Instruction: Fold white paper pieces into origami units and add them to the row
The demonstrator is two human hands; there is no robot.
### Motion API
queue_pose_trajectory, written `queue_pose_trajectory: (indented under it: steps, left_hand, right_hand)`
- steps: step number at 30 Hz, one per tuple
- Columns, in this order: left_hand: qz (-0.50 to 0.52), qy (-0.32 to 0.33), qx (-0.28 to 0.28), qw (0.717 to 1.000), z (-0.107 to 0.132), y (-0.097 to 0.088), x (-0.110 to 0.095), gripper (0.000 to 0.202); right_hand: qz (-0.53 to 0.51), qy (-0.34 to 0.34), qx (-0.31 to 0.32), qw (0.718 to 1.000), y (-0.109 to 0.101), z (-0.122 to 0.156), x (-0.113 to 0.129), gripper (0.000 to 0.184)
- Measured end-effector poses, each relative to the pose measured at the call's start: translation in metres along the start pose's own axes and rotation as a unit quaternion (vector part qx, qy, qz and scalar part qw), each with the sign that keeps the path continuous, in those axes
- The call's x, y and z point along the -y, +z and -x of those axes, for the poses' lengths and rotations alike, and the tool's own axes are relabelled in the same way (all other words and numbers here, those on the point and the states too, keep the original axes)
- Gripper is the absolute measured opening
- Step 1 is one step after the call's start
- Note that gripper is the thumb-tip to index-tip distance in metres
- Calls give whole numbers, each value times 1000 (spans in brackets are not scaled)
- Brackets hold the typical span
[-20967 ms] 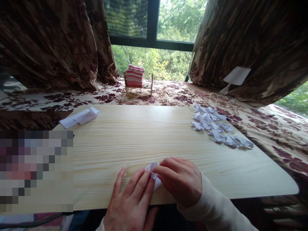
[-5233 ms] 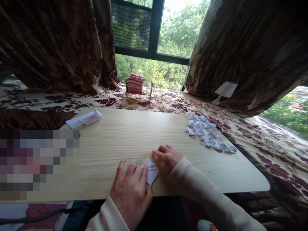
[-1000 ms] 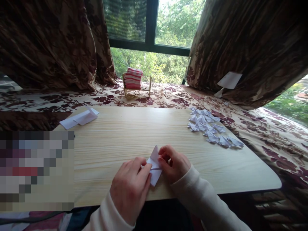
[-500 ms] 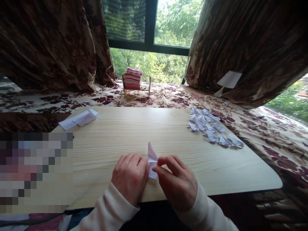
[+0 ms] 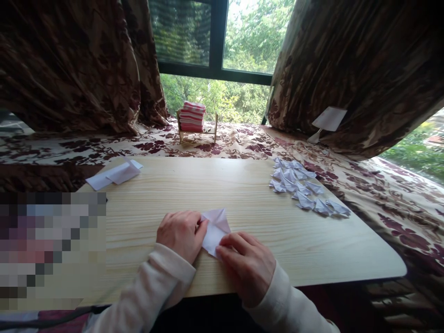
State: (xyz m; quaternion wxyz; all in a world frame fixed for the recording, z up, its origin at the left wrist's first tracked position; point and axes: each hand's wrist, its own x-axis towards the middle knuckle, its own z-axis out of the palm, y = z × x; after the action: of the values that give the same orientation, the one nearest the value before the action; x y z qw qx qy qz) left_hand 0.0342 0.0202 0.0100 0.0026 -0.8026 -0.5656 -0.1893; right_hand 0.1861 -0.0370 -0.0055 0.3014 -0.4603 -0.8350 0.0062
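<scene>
A small piece of white paper [image 5: 212, 238] with creases lies between my hands near the table's front edge, its upper part folded at a slant. My left hand [image 5: 182, 235] grips its left edge, fingers curled over and thumb against the paper. On the lower right side, my right hand [image 5: 247, 261] pinches the paper between thumb and fingertips. Several folded white paper pieces [image 5: 289, 178] lie grouped at the table's right side. At the back left rest a few flat strips of white paper [image 5: 116, 175].
The pale wooden table [image 5: 166, 185] has a rounded right corner. Behind it, a small wooden rack [image 5: 197, 133] bears a stack of red-and-white striped cloths [image 5: 192, 116]. A white lamp [image 5: 329, 119] stands at the right by the curtain [image 5: 367, 55]. A pixelated patch covers the lower left.
The paper has been spread wider and now shows a broader face. My left hand has shifted slightly up and left, and my right hand's pinch has moved down the paper.
</scene>
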Motion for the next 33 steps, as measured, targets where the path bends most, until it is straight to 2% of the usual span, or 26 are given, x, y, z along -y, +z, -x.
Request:
queue_pose_trajectory:
  steps: [4, 6, 8, 10, 12, 16, 19, 21, 23, 28, 33]
  left_hand:
    - [13, -5, -12, 1000, 0, 1, 10, 20]
    - [8, 5, -57, 998, 6, -1, 11, 14]
    - [24, 35, -122, 992, 16, -3, 8, 11]
    - [77, 100, -149, 981, 29, -5, 2, 12]
    - [125, 166, -110, 972, 40, -3, -3, 14]
    - [115, 162, -75, 977, 50, 6, -6, 24]
    - [113, 165, -59, 978, 49, 8, -4, 26]
    - [108, 171, -53, 978, 47, 8, -3, 27]
    - [101, 176, -50, 978, 46, 7, -3, 28]
    - [86, 177, -34, 980, 46, 7, -3, 31]
    - [85, 185, -28, 979, 46, 6, -3, 31]
  right_hand:
    - [1, 8, 17, 1000, 1, -2, -2, 18]
    - [10, 9, 23, 1000, 2, -3, -3, 18]
    - [15, 7, 23, 1000, 3, -4, -4, 17]
    - [13, 6, 13, 1000, 4, -4, -3, 18]
    - [3, 4, 4, 1000, 4, -4, -4, 19]
    - [-48, 5, -16, 999, -1, -2, -13, 18]
    - [-18, 82, -44, 995, -2, -4, -27, 16]
    - [10, 129, -33, 991, 1, -8, -34, 17]
    - [10, 146, -16, 989, 6, -13, -39, 18]
    - [-43, 123, -19, 991, 17, -17, -34, 10]
    - [-34, 84, -2, 996, 15, -16, -31, 13]
